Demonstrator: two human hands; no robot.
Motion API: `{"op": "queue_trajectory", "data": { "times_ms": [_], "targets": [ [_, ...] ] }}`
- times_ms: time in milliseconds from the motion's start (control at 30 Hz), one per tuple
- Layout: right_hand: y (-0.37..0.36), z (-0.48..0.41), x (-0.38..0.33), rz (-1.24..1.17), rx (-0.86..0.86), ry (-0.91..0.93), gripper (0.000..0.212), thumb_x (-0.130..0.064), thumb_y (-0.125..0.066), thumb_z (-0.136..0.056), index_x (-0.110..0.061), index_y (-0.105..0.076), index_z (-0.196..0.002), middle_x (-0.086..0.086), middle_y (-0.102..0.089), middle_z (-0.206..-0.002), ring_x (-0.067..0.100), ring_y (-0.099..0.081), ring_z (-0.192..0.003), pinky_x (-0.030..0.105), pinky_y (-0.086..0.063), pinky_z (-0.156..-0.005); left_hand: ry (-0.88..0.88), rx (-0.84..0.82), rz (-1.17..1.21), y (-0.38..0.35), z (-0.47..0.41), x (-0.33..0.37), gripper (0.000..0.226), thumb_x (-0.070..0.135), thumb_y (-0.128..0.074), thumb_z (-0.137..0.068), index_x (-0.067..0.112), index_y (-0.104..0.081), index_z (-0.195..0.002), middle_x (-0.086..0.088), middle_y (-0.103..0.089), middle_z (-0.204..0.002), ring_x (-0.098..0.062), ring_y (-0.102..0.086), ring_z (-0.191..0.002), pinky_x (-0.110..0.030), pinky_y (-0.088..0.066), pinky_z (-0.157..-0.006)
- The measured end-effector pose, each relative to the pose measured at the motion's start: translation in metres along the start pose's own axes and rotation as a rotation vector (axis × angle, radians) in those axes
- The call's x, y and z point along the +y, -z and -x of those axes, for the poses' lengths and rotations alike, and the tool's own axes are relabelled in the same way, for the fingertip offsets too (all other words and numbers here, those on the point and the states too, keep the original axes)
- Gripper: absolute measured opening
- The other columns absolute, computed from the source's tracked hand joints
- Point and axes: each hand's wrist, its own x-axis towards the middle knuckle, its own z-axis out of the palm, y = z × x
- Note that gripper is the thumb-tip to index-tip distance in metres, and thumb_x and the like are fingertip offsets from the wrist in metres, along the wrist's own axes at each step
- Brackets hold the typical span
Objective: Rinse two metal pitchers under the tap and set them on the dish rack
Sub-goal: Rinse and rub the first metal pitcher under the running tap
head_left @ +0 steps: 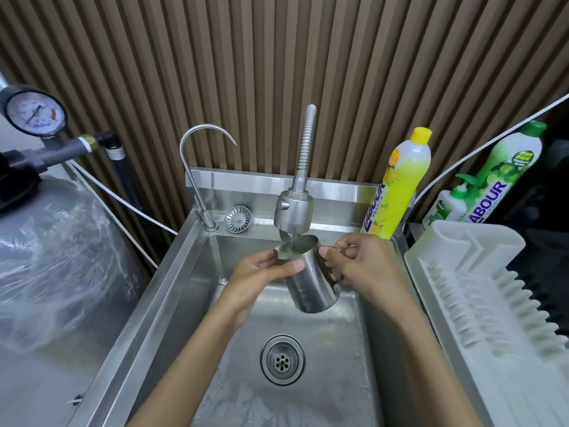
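Observation:
A steel pitcher point(311, 285) hangs tilted over the sink point(184, 272), its mouth right under the spray tap point(294, 211). Water runs from the tap into it. My left hand point(261, 272) grips the pitcher near the rim, thumb across its side. My right hand point(360, 269) holds it from the right at the handle, which the fingers mostly hide. The white dish rack point(480, 291) stands to the right of the sink. Only one pitcher is in view.
A thin gooseneck tap point(197, 167) and a loose strainer point(237, 218) sit on the sink's back ledge. Yellow point(400, 183) and green point(508, 167) detergent bottles and a soap pump point(446, 208) stand at back right. A wrapped tank with a gauge point(35, 112) fills the left.

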Motion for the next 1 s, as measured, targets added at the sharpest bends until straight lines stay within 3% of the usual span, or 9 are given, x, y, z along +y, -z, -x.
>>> {"op": "queue_trajectory", "data": {
  "times_ms": [133, 200, 300, 400, 500, 600, 733, 867, 1000],
  "targets": [
    [0.004, 0.005, 0.0, 0.132, 0.071, 0.115, 0.029, -0.027, -0.067, -0.082, -0.025, -0.049, -0.06, 0.004, -0.067, -0.065, 0.021, -0.061, -0.067, 0.03, -0.043, -0.062, -0.076, -0.018, 0.161, -0.011, -0.007, -0.005, 0.055, -0.006, -0.076, -0.062, 0.006, -0.061, -0.113, -0.007, -0.069, -0.113, -0.014, -0.064, -0.103, -0.019, -0.049, -0.09],
    [0.002, 0.001, 0.006, -0.052, 0.04, 0.102, 0.025, -0.019, -0.066, -0.084, -0.024, -0.052, -0.064, -0.002, -0.071, -0.073, 0.008, -0.064, -0.068, 0.022, -0.046, -0.062, -0.154, 0.028, 0.161, -0.014, -0.008, -0.003, 0.054, -0.014, -0.07, -0.067, 0.013, -0.059, -0.113, -0.004, -0.067, -0.113, -0.009, -0.064, -0.103, -0.013, -0.049, -0.085],
    [-0.012, -0.01, 0.023, -0.505, -0.089, 0.044, 0.017, -0.008, -0.061, -0.087, -0.012, -0.053, -0.073, -0.006, -0.072, -0.101, -0.009, -0.063, -0.075, 0.008, -0.043, -0.068, -0.298, 0.142, 0.095, -0.016, -0.01, 0.0, 0.072, -0.016, -0.072, -0.064, 0.015, -0.051, -0.124, 0.005, -0.062, -0.122, -0.002, -0.058, -0.113, -0.015, -0.043, -0.098],
    [-0.035, -0.021, 0.038, -0.872, -0.208, 0.006, 0.014, -0.01, -0.059, -0.087, -0.013, -0.052, -0.076, 0.003, -0.064, -0.123, 0.008, -0.063, -0.103, 0.019, -0.046, -0.088, -0.441, 0.264, -0.087, -0.015, -0.009, 0.006, 0.078, -0.01, -0.079, -0.06, 0.032, -0.05, -0.119, 0.018, -0.062, -0.114, 0.006, -0.057, -0.108, -0.01, -0.041, -0.095],
    [-0.051, -0.025, 0.04, -1.173, -0.284, -0.064, 0.016, -0.002, -0.05, -0.09, -0.01, -0.052, -0.077, 0.009, -0.068, -0.104, 0.024, -0.061, -0.106, 0.026, -0.05, -0.093, -0.557, 0.384, -0.38, -0.012, -0.003, 0.015, 0.073, 0.008, -0.086, -0.055, 0.027, -0.055, -0.118, 0.008, -0.063, -0.113, -0.005, -0.058, -0.104, -0.005, -0.039, -0.087],
    [-0.055, -0.02, 0.034, -1.148, -0.318, -0.144, 0.016, -0.003, -0.048, -0.091, -0.01, -0.052, -0.077, 0.01, -0.07, -0.085, 0.025, -0.069, -0.084, 0.029, -0.057, -0.078, -0.593, 0.514, -0.654, -0.008, 0.006, 0.023, 0.074, 0.027, -0.088, -0.054, 0.02, -0.058, -0.122, 0.009, -0.058, -0.105, -0.008, -0.05, -0.102, 0.001, -0.031, -0.081],
    [-0.054, -0.011, 0.03, -0.966, -0.34, -0.168, 0.011, -0.013, -0.055, -0.09, -0.011, -0.056, -0.079, 0.005, -0.072, -0.079, 0.023, -0.073, -0.074, 0.03, -0.059, -0.068, -0.473, 0.558, -0.84, -0.006, 0.013, 0.029, 0.072, 0.047, -0.081, -0.059, 0.017, -0.059, -0.119, 0.002, -0.059, -0.104, -0.018, -0.049, -0.106, -0.013, -0.028, -0.077],
    [-0.04, -0.008, 0.031, -0.793, -0.282, -0.186, 0.016, -0.02, -0.062, -0.086, -0.009, -0.056, -0.076, 0.005, -0.073, -0.073, 0.023, -0.072, -0.065, 0.029, -0.059, -0.059, -0.337, 0.528, -0.84, -0.004, 0.015, 0.026, 0.064, 0.066, -0.071, -0.056, 0.015, -0.067, -0.094, 0.001, -0.07, -0.09, -0.016, -0.063, -0.089, -0.028, -0.049, -0.077],
    [-0.022, -0.011, 0.028, -0.599, -0.2, -0.208, 0.021, -0.022, -0.07, -0.081, -0.011, -0.058, -0.067, 0.01, -0.071, -0.07, 0.023, -0.07, -0.06, 0.03, -0.058, -0.054, -0.17, 0.388, -0.585, -0.001, 0.015, 0.018, 0.033, 0.052, -0.081, -0.055, 0.03, -0.071, -0.077, 0.017, -0.068, -0.062, 0.015, -0.061, -0.064, 0.0, -0.044, -0.063]
  ]
}}
